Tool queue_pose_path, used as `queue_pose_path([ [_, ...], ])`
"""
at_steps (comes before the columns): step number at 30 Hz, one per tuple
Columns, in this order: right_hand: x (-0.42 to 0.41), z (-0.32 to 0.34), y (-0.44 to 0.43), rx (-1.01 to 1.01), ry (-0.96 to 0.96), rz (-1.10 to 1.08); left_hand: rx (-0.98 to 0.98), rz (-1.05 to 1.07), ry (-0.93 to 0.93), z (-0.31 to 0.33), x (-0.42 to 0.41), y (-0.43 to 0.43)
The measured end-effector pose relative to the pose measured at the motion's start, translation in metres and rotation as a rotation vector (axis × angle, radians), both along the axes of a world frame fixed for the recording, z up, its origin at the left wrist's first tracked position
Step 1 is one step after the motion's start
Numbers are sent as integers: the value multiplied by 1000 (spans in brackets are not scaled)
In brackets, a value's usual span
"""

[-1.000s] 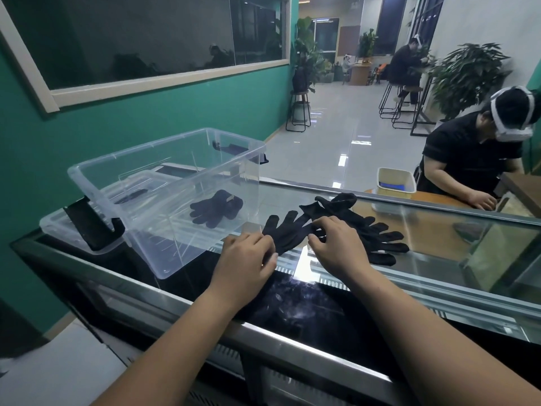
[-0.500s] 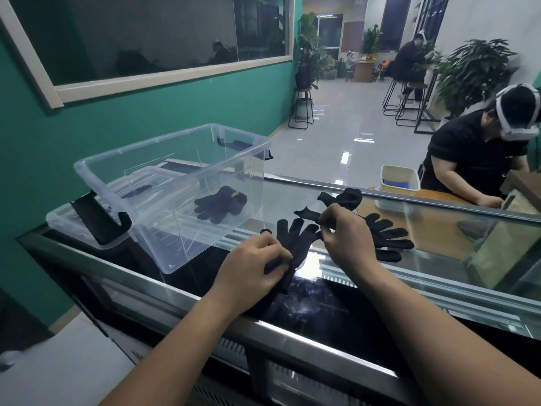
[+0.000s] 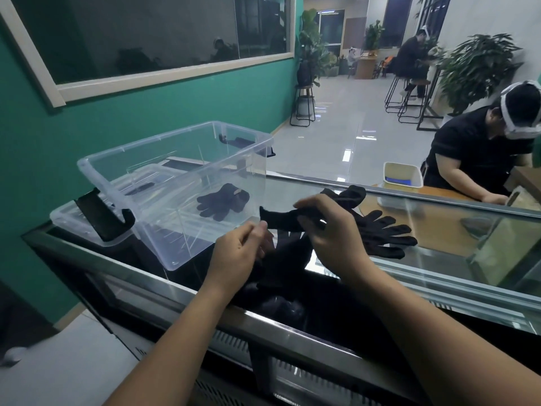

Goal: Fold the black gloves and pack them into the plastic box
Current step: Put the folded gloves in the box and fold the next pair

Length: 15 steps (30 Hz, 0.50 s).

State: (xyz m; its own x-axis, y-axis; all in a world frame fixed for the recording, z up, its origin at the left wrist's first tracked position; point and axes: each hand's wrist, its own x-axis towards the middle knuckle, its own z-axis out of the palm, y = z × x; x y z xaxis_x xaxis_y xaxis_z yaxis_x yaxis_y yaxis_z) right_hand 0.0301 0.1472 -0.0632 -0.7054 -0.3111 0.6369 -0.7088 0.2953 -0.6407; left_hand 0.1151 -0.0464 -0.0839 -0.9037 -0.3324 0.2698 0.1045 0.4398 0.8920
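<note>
Black glove (image 3: 281,221): limp, light knit (sags unsupported); best held at the cuff.
Right hand (image 3: 330,232): curled round it.
Left hand (image 3: 238,254): its edge is pinched.

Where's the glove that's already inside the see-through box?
In the head view, the black knit glove lies flat on the floor of the clear plastic box, on the left side of the glass counter, just beyond the left hand.

The right hand (image 3: 330,234) covers the middle of the black glove (image 3: 279,220) it grips; the glove's lower part is lost against the dark counter (image 3: 345,317). The left hand (image 3: 235,254) curls its fingertips out of sight, their hold unclear.
</note>
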Motion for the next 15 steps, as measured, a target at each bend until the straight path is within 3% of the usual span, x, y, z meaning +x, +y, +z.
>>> queue_pose_path([
  [6, 22, -7, -18, 120, 31, 160, 343, 100, -91, 9, -1, -2],
  [11, 27, -11, -21, 180, 37, 246, 296, 107, -170, 9, -13, -9],
  [15, 29, -1, -13, 75, -42, 208, 234, 36, -118, 15, -18, -21],
])
